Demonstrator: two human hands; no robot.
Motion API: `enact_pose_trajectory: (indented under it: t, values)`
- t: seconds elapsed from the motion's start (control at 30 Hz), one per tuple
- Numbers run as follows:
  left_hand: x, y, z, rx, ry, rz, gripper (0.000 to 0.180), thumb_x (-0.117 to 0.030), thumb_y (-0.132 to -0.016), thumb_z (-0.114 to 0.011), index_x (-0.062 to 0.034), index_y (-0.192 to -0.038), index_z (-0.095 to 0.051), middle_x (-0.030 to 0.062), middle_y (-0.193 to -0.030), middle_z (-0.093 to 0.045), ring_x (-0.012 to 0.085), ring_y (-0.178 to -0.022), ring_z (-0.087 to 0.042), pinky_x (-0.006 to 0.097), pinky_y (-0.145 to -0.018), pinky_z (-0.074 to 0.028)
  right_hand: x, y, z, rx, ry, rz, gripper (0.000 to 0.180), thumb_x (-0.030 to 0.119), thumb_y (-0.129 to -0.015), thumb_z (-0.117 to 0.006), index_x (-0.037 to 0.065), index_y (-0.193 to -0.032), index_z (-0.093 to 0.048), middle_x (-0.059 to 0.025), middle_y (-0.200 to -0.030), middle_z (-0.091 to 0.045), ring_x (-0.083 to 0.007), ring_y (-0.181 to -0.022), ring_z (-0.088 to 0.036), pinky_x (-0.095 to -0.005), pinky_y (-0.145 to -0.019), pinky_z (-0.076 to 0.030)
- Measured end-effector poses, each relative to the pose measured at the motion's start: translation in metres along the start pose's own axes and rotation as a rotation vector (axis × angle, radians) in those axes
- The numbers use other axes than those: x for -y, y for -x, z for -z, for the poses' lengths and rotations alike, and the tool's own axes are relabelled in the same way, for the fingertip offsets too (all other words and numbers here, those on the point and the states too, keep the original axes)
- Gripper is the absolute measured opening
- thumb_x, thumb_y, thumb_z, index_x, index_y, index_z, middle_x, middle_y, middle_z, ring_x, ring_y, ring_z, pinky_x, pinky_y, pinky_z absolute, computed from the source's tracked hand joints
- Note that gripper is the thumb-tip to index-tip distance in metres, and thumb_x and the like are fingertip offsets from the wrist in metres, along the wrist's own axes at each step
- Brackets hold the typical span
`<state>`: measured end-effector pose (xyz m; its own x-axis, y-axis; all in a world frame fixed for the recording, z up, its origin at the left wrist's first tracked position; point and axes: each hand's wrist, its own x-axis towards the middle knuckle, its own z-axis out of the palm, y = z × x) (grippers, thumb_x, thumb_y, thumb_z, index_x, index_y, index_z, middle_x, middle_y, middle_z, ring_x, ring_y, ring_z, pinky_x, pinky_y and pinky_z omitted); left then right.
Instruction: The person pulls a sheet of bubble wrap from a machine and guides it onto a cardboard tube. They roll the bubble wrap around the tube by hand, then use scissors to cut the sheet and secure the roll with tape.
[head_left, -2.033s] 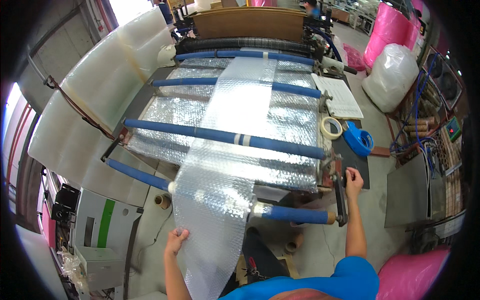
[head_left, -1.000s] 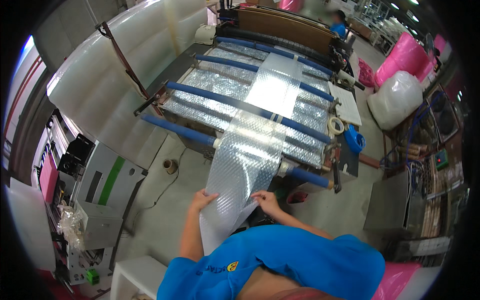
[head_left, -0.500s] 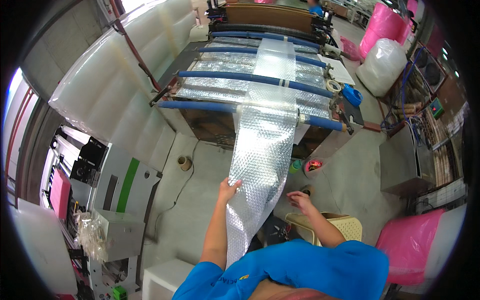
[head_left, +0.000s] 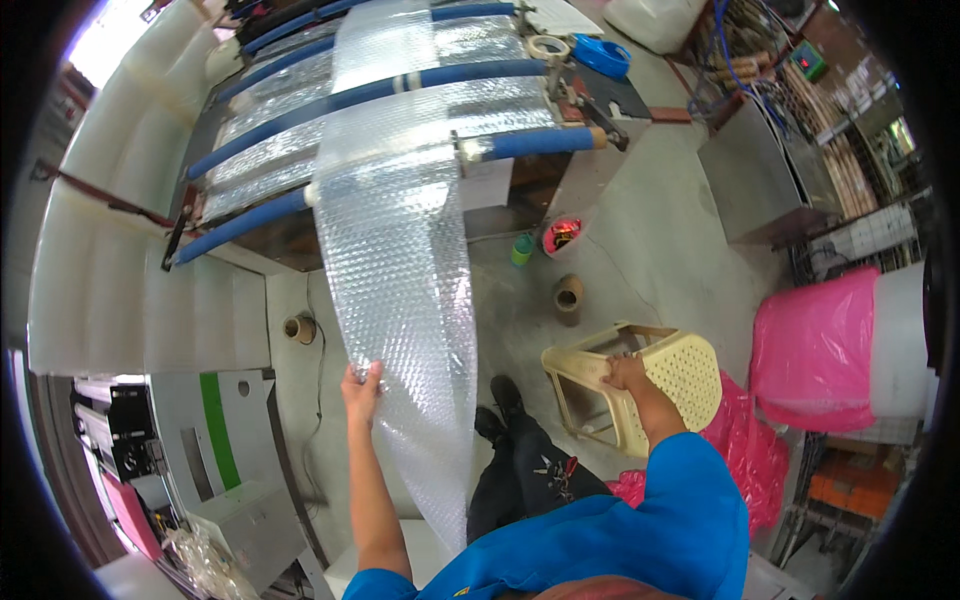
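Note:
A long, silvery-clear strip of bubble wrap [head_left: 400, 270] comes off the blue rollers ahead and hangs down toward my body. My left hand [head_left: 362, 393] pinches its left edge, thumb on top. To my right, a cream plastic stool [head_left: 685, 385] with a perforated seat stands tilted. My right hand [head_left: 627, 373] is closed over the near-left rim of that seat. Part of the stool's legs is hidden under the seat and my forearm.
Ahead stands a machine table with blue-wrapped rollers [head_left: 480, 72]. Cardboard tubes [head_left: 568, 293], a green cup [head_left: 522, 249] and a small bin [head_left: 562, 237] are on the floor. Pink plastic film [head_left: 748, 455] lies beside the stool. A blue tape ring [head_left: 601, 57] rests at the table's right corner.
My right hand has gone from empty with fingers spread to gripping the stool, which now shows more fully. My view has turned to the right and down. The left hand still holds the bubble wrap.

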<state>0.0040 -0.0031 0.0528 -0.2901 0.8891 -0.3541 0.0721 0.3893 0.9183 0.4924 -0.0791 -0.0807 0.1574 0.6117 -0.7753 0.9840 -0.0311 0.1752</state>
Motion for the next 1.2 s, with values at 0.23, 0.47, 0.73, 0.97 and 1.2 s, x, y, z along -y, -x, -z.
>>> enact_pose_trajectory:
  t: [0.23,0.47,0.73,0.97,1.2]
  values:
    - [0.006,-0.007,0.001,0.03,-0.051,-0.017,0.021,-0.023,-0.076,-0.062,-0.0051,-0.082,-0.051,-0.0031,-0.061,-0.049,0.0047,-0.048,-0.041,0.02,-0.042,-0.034,-0.045,0.009,0.028,0.148,-0.144,-0.053,0.066,0.064,-0.07,-0.04,0.02,-0.119,-0.045,-0.0055,-0.123,-0.042,-0.0238,-0.117,-0.033,-0.0473,-0.097,-0.016]
    - [0.008,-0.022,-0.002,0.01,-0.197,0.032,0.025,-0.026,-0.076,-0.061,-0.005,-0.085,-0.049,-0.0025,-0.062,-0.046,0.0055,-0.05,-0.04,0.021,-0.044,-0.034,0.008,0.057,-0.097,0.028,0.087,0.258,0.06,0.066,-0.061,-0.048,0.02,-0.098,-0.06,-0.0078,-0.096,-0.058,-0.026,-0.1,-0.048,-0.0479,-0.09,-0.023]
    - [0.029,-0.038,0.005,0.086,-0.231,0.232,0.023,-0.026,-0.075,-0.063,-0.0087,-0.078,-0.047,-0.0035,-0.061,-0.045,0.0067,-0.05,-0.039,0.023,-0.045,-0.033,0.018,0.042,-0.144,0.04,-0.528,0.393,0.022,0.019,-0.071,-0.047,0.012,-0.082,-0.063,-0.0126,-0.088,-0.06,-0.0296,-0.084,-0.056,-0.0405,-0.075,-0.041]
    - [0.031,-0.085,0.009,0.052,-0.097,0.22,0.013,-0.022,-0.079,-0.055,-0.009,-0.08,-0.054,-0.0017,-0.065,-0.05,0.0111,-0.057,-0.048,0.026,-0.048,-0.038,-0.06,-0.132,-0.014,0.059,-0.841,-0.066,0.026,0.028,-0.074,-0.044,0.008,-0.081,-0.06,-0.0166,-0.082,-0.058,-0.0338,-0.079,-0.056,-0.0418,-0.072,-0.044]
    - [-0.063,-0.14,-0.125,-0.173,-0.263,0.505,0.032,-0.031,-0.073,-0.051,-0.0056,-0.092,-0.055,0.0132,-0.097,-0.054,0.0178,-0.095,-0.05,0.027,-0.076,-0.04,-0.104,-0.304,0.096,-0.196,-0.779,0.13,0.024,0.028,-0.072,-0.053,0.013,-0.091,-0.055,-0.0109,-0.082,-0.058,-0.0297,-0.08,-0.055,-0.04,-0.072,-0.044]
